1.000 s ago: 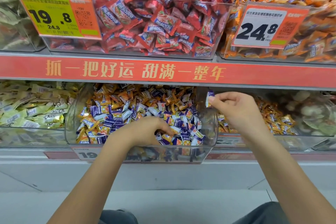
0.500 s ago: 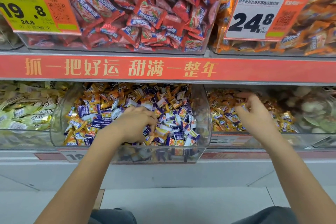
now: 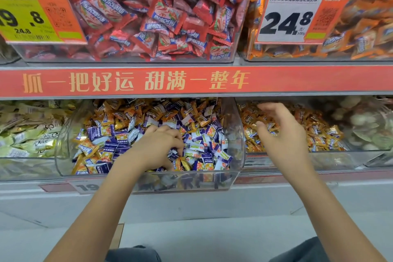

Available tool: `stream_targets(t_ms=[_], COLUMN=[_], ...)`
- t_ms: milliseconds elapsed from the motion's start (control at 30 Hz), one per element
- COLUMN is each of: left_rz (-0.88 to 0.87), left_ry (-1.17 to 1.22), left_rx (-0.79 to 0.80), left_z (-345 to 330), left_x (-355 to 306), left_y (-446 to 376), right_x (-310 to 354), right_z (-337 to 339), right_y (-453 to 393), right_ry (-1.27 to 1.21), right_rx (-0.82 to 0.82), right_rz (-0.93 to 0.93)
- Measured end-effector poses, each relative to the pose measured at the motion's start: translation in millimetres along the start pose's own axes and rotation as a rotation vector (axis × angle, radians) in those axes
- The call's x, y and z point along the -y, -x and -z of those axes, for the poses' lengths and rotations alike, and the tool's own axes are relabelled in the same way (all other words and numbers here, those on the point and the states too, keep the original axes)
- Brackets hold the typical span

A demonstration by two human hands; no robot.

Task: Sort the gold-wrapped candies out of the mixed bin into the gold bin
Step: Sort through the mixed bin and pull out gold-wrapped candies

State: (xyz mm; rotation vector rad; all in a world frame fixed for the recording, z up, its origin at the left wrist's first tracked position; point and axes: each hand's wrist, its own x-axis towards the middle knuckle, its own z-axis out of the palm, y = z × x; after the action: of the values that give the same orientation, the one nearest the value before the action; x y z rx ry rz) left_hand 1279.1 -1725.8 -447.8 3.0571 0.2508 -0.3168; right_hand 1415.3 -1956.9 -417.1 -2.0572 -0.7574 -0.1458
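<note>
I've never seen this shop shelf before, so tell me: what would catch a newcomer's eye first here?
Probably the red banner with gold lettering running across the middle, and above it the bin of red-wrapped candies beside a big 24.8 price tag. Below, the left hand digs into the mixed bin of purple and gold sweets, while the right hand hovers open over the gold bin beside it.

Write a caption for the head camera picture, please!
Left hand digs in the mixed bin while the open right hand hovers over the gold bin.
</note>
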Motion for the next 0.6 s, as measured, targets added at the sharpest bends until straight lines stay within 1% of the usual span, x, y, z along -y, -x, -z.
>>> stream_targets(t_ms=[100,133,200,233,267,300,367,400,467,533,600], left_rz=[-0.022,-0.024,-0.005,0.007,0.022,0.038,0.04,0.021,-0.009,-0.02,0.004], left_ry=[0.013,0.08,0.356,0.511,0.629,0.706,0.823,0.875,0.942,0.994,1.007], left_rx=[-0.018,-0.042,-0.158,-0.251,-0.354,-0.448,-0.566,-0.599,-0.63,-0.611,-0.555], left_z=[-2.5,-3.2,0.6,4.5,8.8,13.2,19.4,20.6,21.4,21.5,20.5], left_x=[0.7,1.9,1.3,-0.4,-2.8,-7.1,-17.5,-23.0,-30.9,-33.8,-32.2], left_y=[-1.1,-0.4,5.3,9.0,12.0,14.7,18.7,19.8,20.6,20.6,21.6], right_x=[13.3,16.9,25.4,30.8,36.4,42.2,52.0,55.5,63.3,64.8,58.1], right_z=[-10.0,-12.5,-18.2,-22.5,-28.3,-35.4,-51.2,-58.7,-65.9,-64.8,-54.6], right_y=[10.8,14.4,23.8,29.7,35.0,39.6,46.1,47.7,46.3,41.1,34.8], right_ry=[-0.004,0.012,0.02,0.009,-0.003,-0.012,-0.015,-0.029,-0.14,-0.3,-0.448], right_rx=[-0.021,-0.056,-0.093,-0.055,0.023,0.122,0.287,0.32,0.3,0.263,0.162], right_rz=[0.074,0.097,0.172,0.217,0.26,0.294,0.322,0.305,0.201,0.089,0.009])
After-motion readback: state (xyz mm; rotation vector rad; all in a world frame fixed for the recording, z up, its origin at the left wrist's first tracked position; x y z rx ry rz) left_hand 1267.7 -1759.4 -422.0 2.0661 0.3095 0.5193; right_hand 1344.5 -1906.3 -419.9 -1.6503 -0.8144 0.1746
